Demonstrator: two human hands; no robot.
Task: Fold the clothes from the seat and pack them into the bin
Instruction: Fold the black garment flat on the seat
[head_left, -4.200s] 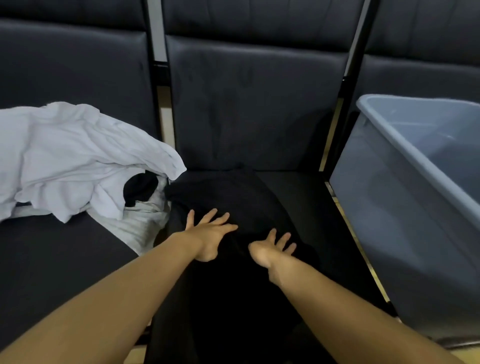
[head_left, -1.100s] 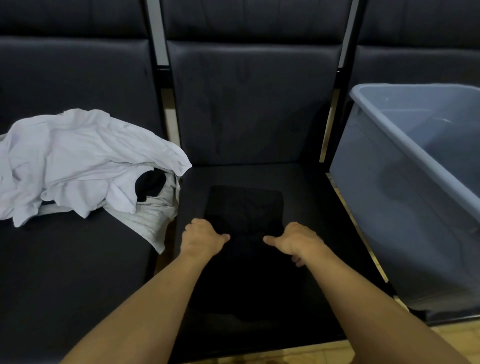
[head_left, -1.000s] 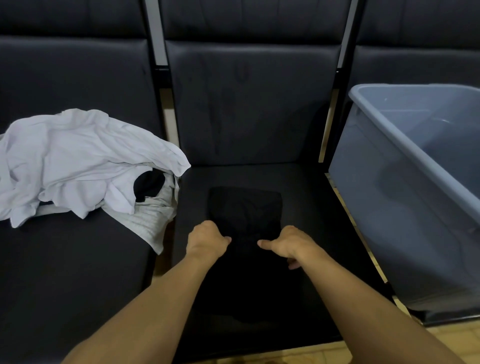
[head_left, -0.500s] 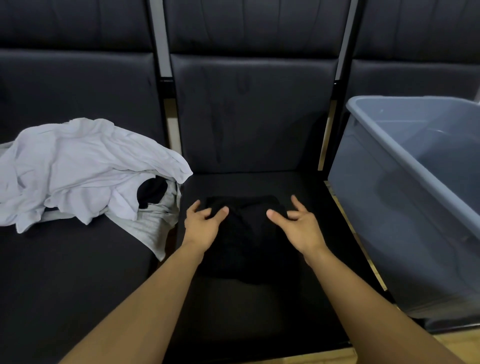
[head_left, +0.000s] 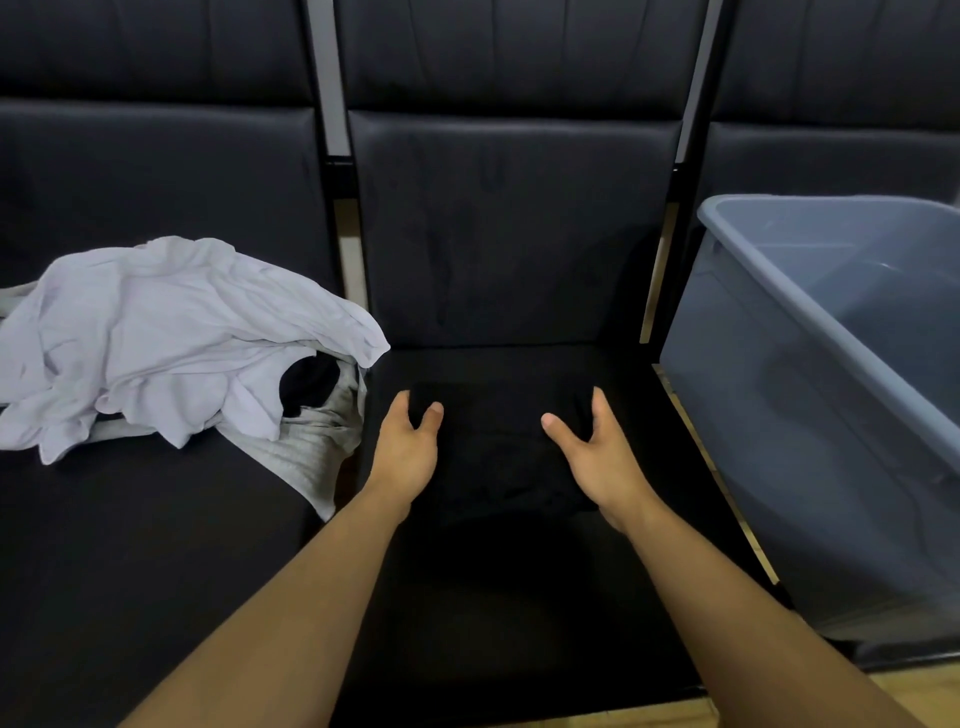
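A folded black garment (head_left: 493, 452) lies flat on the middle black seat (head_left: 509, 597). My left hand (head_left: 408, 447) rests at its left edge and my right hand (head_left: 597, 457) at its right edge. On both hands the thumb and fingers are spread, thumbs pointing inward over the cloth, and the garment stays down on the cushion. The grey-blue plastic bin (head_left: 810, 322) stands on the seat to the right, and what I see of its inside holds nothing. A crumpled pile of white clothes (head_left: 171, 332) lies on the left seat.
A grey ribbed garment (head_left: 317, 447) hangs from under the white pile toward the gap between the seats. Something black (head_left: 306, 384) shows inside the pile. Dark seat backs (head_left: 509, 228) close off the far side. A strip of wooden floor (head_left: 675, 709) shows at the bottom.
The black garment has been folded over into a shorter rectangle. My hands let go of its near edge, opened, and moved outward to its left and right edges.
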